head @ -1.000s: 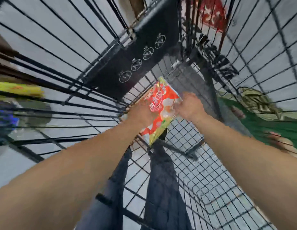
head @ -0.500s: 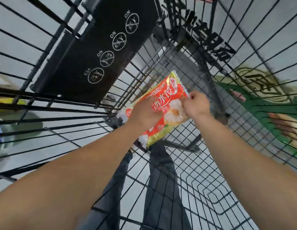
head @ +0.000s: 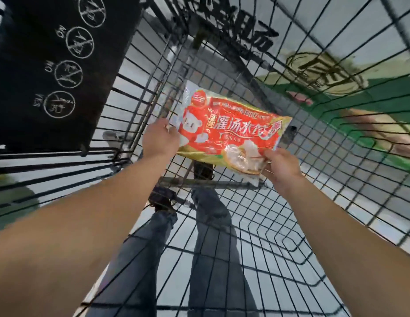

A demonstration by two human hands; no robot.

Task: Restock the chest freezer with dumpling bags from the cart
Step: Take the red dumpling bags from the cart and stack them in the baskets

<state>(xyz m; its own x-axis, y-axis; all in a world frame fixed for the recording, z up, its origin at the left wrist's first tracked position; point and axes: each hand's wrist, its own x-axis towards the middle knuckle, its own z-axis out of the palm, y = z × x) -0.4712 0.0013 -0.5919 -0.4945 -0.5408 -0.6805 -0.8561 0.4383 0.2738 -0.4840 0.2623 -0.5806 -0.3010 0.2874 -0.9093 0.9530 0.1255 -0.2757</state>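
I have my left hand (head: 160,138) and right hand (head: 282,165) both pinching one dumpling bag (head: 231,133) at twelve o'clock inside the cart (head: 291,225); no freezer visible, so stocking remains.

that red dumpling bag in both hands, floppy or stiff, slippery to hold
The dumpling bag spans flat between the left hand and right hand without drooping, so probably fairly stiff. Its glossy film looks likely slick, and both hands grip it only at its ends.
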